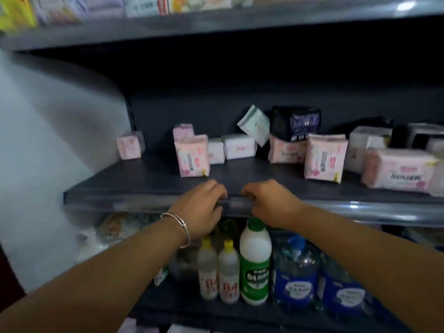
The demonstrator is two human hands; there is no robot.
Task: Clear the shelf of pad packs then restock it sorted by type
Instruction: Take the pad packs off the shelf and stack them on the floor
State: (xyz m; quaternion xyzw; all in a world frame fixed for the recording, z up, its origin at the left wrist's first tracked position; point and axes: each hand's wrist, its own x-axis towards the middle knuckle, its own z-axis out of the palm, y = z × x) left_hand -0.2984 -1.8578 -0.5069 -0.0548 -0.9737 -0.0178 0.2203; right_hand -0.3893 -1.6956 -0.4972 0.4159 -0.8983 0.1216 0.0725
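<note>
The dark middle shelf (144, 183) holds several pad packs in a loose row. A small pink pack (129, 145) stands at the left, then a taller pink pack (192, 156) and white packs (237, 146). A mint-white pack (254, 123) leans tilted beside a dark navy pack (296, 122), which lies on top of other packs. Further right are another tall pink pack (324, 159) and a long pink pack (398, 169). My left hand (201, 205), with a bracelet on the wrist, and my right hand (269, 203) curl their fingers over the shelf's front edge, close together. Neither holds a pack.
Below, the lower shelf carries two small "84" bottles (228, 280), a green-labelled white bottle (255, 260) and blue water jugs (295, 277). The upper shelf (216, 22) holds more blurred packs. A white wall (36, 140) bounds the left side.
</note>
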